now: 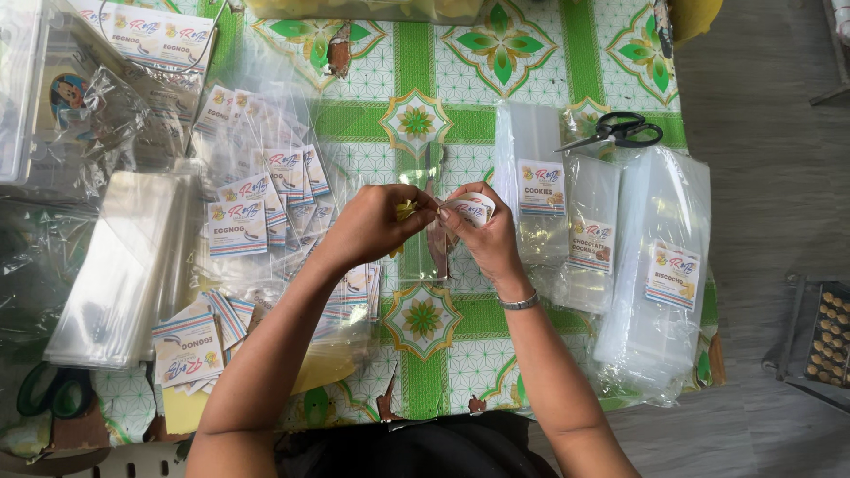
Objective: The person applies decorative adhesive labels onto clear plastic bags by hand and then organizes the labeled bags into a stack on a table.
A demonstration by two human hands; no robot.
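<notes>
**Two hands peel a label over a table of clear bags**

At the middle of the table, the left hand (372, 226) and the right hand (482, 232) meet fingertip to fingertip. The right hand's fingers pinch a small curled label (471, 208), white with a coloured print; the left hand's fingers are pressed together on a yellow backing strip (405, 211) just beside it. A bracelet (519, 304) circles the right wrist.

Clear plastic bags (653, 274) already bearing labels lie stacked to the right, touching and overlapping one another. To the left, a thick stack of plain clear bags (119, 265) lies flat, and loose printed labels (239, 226) are fanned out beside it, some inside thin clear sleeves. Black scissors (620, 131) rest at the far right edge, on top of a bag.

The tablecloth (416, 71) is green and white with flower medallions, torn in spots. Grey floor (770, 177) shows to the right, where a tray of small round biscuits (832, 341) stands.
</notes>
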